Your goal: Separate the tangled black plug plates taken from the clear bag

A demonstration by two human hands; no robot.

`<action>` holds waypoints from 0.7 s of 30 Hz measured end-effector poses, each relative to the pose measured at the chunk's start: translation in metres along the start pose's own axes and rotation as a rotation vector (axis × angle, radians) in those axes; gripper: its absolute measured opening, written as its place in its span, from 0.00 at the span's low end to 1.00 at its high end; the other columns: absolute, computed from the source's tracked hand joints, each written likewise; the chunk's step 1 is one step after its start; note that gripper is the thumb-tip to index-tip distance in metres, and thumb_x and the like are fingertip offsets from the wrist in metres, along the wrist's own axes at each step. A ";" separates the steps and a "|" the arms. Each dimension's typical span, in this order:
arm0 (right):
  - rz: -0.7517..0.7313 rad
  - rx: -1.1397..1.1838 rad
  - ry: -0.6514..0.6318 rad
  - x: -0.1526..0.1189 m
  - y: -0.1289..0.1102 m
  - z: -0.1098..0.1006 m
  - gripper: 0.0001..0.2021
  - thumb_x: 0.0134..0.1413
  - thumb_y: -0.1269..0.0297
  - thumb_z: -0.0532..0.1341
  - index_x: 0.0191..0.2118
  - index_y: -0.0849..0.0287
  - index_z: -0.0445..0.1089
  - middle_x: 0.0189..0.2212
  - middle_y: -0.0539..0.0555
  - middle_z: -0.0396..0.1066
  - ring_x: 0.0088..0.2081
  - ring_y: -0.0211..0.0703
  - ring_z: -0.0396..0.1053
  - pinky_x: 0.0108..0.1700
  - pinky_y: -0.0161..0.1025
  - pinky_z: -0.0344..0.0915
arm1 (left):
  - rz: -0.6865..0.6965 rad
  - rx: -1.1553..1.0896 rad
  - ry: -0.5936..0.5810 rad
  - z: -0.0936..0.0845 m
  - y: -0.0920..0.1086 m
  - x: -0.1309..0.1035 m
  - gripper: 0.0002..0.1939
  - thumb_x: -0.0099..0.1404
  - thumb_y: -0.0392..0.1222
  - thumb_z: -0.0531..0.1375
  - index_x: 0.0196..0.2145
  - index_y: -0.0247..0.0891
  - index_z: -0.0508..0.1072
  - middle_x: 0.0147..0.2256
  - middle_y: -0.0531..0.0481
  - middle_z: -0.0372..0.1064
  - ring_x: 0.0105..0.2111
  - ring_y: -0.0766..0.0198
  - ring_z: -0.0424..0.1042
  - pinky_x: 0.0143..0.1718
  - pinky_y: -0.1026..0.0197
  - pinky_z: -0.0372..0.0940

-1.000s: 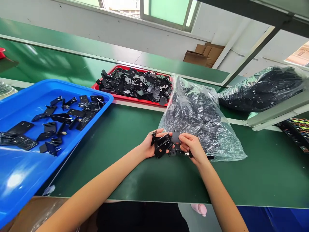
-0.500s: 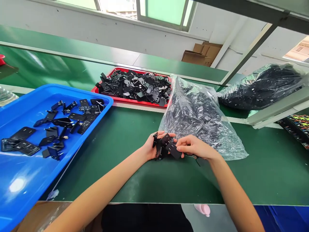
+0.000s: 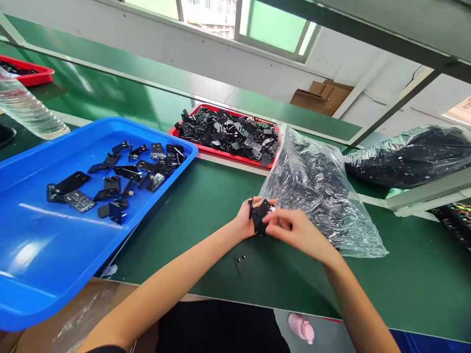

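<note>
My left hand (image 3: 247, 219) is curled palm up around several flat black plastic parts (image 3: 260, 215), some with thin metal pins. Over them, my right hand (image 3: 294, 230) has its fingers bent, fingertips touching the right edge of the bunch; what they pinch is hidden and slightly blurred. Just below the hands, a small dark piece with two shiny spots (image 3: 240, 258) lies on the green table (image 3: 209, 220). Behind my right hand rests a clear plastic bag (image 3: 320, 191) filled with black parts.
A blue tray (image 3: 33, 181) at left holds several similar black parts. Farther back stands a red tray (image 3: 221, 148) heaped with them. Another filled bag (image 3: 408, 157) lies back right, beside a metal frame post (image 3: 427, 196). A clear bottle (image 3: 33, 110) lies at far left.
The view has swung a little left. My right fingers no longer show the flat part held out from the bunch. A small dark piece now shows on the table below my hands.
</note>
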State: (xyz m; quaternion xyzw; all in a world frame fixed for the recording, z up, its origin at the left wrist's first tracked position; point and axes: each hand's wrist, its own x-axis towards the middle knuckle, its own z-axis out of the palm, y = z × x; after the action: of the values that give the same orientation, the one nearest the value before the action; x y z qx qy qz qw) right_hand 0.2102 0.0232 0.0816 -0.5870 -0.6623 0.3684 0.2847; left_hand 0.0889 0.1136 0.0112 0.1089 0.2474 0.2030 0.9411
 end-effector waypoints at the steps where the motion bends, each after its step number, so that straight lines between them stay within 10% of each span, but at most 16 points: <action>1: -0.033 -0.110 -0.067 -0.015 -0.001 0.010 0.09 0.54 0.60 0.63 0.39 0.55 0.75 0.30 0.50 0.75 0.29 0.41 0.70 0.32 0.37 0.64 | -0.002 -0.008 -0.005 0.000 0.000 0.000 0.18 0.64 0.44 0.48 0.39 0.30 0.73 0.31 0.40 0.74 0.29 0.55 0.74 0.29 0.58 0.66; 6: -0.185 -0.579 -0.205 -0.047 0.003 0.063 0.34 0.50 0.59 0.68 0.61 0.58 0.58 0.60 0.63 0.61 0.37 0.51 0.75 0.35 0.43 0.69 | -0.015 -0.016 -0.023 0.003 -0.001 -0.001 0.19 0.64 0.44 0.49 0.41 0.29 0.73 0.33 0.39 0.74 0.31 0.53 0.74 0.28 0.58 0.65; 10: -0.349 -0.691 -0.221 -0.038 0.015 0.086 0.20 0.57 0.64 0.62 0.54 0.61 0.65 0.51 0.60 0.69 0.33 0.46 0.74 0.30 0.39 0.67 | -0.003 -0.007 -0.036 0.001 -0.001 -0.002 0.22 0.66 0.48 0.47 0.43 0.28 0.72 0.34 0.38 0.74 0.33 0.51 0.74 0.29 0.57 0.66; 14: -0.470 -0.567 -0.077 -0.034 0.024 0.070 0.09 0.64 0.68 0.53 0.42 0.60 0.71 0.34 0.55 0.73 0.32 0.43 0.72 0.31 0.38 0.66 | -0.006 0.000 -0.075 0.000 -0.001 -0.002 0.23 0.66 0.50 0.47 0.41 0.29 0.72 0.36 0.37 0.74 0.33 0.50 0.75 0.31 0.55 0.66; 21: -0.285 -0.394 0.421 -0.013 0.034 0.003 0.07 0.62 0.64 0.57 0.40 0.54 0.72 0.36 0.54 0.73 0.36 0.44 0.73 0.36 0.38 0.68 | -0.023 0.088 0.000 0.003 -0.003 -0.004 0.23 0.67 0.48 0.46 0.40 0.28 0.74 0.30 0.40 0.74 0.28 0.55 0.74 0.34 0.53 0.68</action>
State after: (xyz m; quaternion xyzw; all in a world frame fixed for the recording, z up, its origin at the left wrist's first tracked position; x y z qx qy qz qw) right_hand 0.2293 0.0117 0.0524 -0.5955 -0.7230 0.0602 0.3450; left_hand 0.0882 0.1093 0.0145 0.1472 0.2571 0.1810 0.9378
